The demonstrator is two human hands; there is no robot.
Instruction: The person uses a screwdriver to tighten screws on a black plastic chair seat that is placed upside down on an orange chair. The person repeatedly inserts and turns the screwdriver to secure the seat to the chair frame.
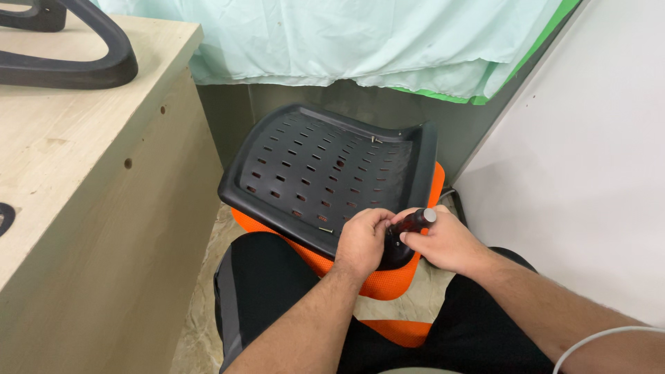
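Two hands are closed at the corner of a black slotted chair seat pan (325,170).
The screwdriver handle (418,220) is gripped by the right hand (447,242); its tip is hidden under the curled left hand (361,241).

No packages, labels, signs or screens

None of these shows anywhere in the head view: nothing boxed, wrapped, printed or lit.
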